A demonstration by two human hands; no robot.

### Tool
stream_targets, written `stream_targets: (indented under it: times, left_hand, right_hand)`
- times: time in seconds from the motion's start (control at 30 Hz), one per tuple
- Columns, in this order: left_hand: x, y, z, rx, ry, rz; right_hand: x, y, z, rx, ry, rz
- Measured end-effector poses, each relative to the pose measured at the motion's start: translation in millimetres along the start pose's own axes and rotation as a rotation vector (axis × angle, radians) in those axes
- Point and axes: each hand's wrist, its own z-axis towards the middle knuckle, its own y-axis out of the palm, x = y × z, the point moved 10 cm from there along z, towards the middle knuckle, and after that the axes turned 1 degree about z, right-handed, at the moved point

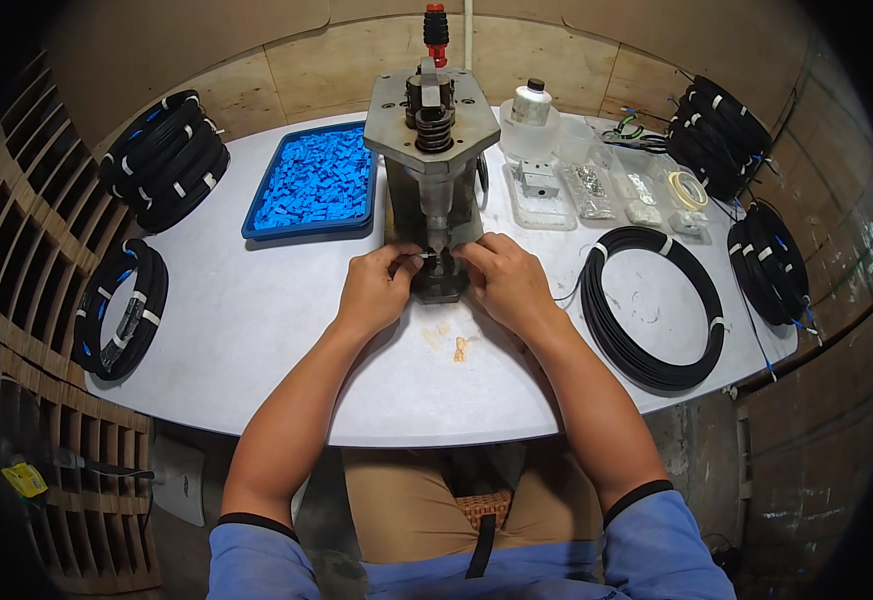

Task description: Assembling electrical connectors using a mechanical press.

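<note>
A bench press point(437, 190) of bare metal stands at the middle of the table, with a spring and a lever head on top. At its lower tool, my left hand point(377, 288) pinches something small and pale that I cannot make out. My right hand point(507, 278) is closed at the other side of the tool, thumb and forefinger together. From the large black cable coil point(597, 330) on the right, a thin cable end runs to my right hand; its tip is hidden by the fingers and the press.
A dark blue tray point(255, 232) full of small blue parts lies left of the press. Cable coils point(167, 160) stand at both sides. Back right are a white bottle point(532, 103), a metal block point(539, 180) and bags of small parts point(591, 192). An orange scrap point(461, 349) lies in front.
</note>
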Motion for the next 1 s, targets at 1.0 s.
stream_targets:
  times: [1.0]
  left_hand:
    - [1.1, -2.0, 0.4, 0.034, 0.023, -0.025]
  right_hand:
    - [3.7, 0.6, -0.2, 0.002, 0.014, -0.002]
